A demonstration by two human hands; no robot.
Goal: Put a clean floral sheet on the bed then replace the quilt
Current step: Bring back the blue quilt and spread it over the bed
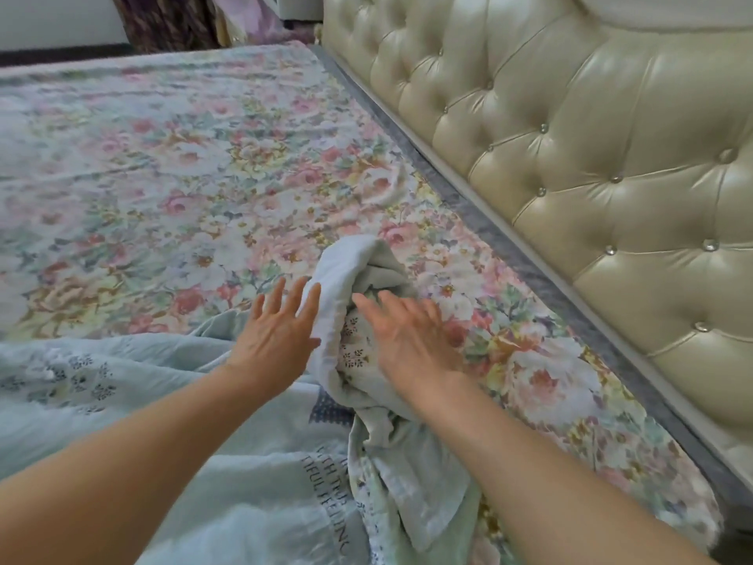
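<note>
Replacing the quilt, by the look of things, with the sheet step apparently done. Head view, the only one: floral sheet (171, 165) spread flat over the mattress, reaching the far edge and running up beside the tufted headboard (591, 165) on the right, where a grey mattress border (481, 205) shows between sheet and headboard. Pale blue quilt (171, 422) heaped in the near foreground, covering only the near part of the bed, one bunched corner (354, 258) standing up between the two hands. Left hand (281, 336) spread wide, fingers straight, laid against the left side of that bunched corner, gripping nothing. Right hand (407, 340) likewise flat and spread, fingers extended, resting on the right side of the bunch and partly on the sheet, pinching nothing.

Next move, as a judgement: closing fingers on the corner's hem, then drawing it up toward the headboard end and across, shaking out the folds. Needs both hands taking hold well apart along the edge, since the corner is rolled in on itself.

Room for that: broad open sheet to the left and ahead. Tight on the right, headboard close alongside. Beyond the bed's far edge, dark patterned fabric (163, 22), too blurred to name.
</note>
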